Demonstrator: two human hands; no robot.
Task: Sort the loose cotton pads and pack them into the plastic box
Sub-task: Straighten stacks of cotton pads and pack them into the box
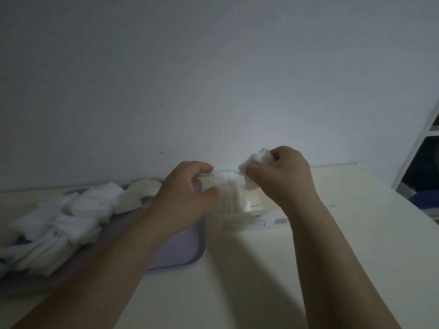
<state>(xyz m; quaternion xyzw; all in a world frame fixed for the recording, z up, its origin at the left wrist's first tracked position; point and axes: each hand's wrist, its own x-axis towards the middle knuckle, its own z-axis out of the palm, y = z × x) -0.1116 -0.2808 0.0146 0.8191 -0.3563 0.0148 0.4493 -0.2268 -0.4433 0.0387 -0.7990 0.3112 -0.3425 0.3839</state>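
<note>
Plastic box [255, 216] apparently holding upright cotton pads [231, 198], tray [180, 252] of loose pads [71, 219]

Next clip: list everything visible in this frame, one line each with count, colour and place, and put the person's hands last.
loose cotton pads: a heap, count unclear, white, on the tray at left
tray: one, lilac, on the table at left
plastic box: one, clear with a barcode label, table centre beside the tray
packed pads: a standing row, white, inside the box
table: one, cream, against the wall
wall: grey-white, behind the table
shelf unit: partly seen, white, far right
left hand: bracing the packed row
right hand: clenched on a bunch of pads above the box
</note>
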